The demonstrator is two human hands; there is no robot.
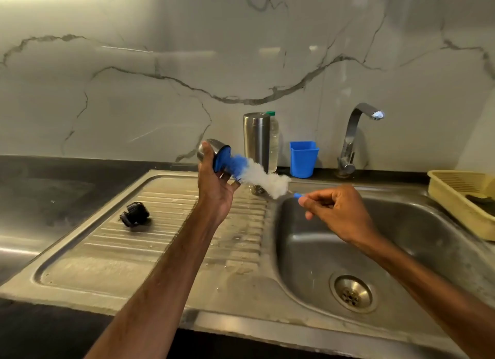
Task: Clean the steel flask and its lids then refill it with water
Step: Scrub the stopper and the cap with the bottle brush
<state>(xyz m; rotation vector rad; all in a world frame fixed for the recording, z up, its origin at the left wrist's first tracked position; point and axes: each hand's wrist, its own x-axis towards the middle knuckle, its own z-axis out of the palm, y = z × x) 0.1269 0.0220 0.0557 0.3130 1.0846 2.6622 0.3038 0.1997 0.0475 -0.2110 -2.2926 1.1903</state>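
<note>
Left of the flask (256, 139), our left hand (214, 182) wrapped its fingers round the light, wet-slick steel lid (214, 151), best held by its rim, while our right hand (340, 214) pinched the soft brush (257, 175).

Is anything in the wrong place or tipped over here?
Yes, the black inner lid lies tipped on its side on the ribbed draining board, apart from the steel flask standing by the wall. Nothing looks spilled or broken.
</note>
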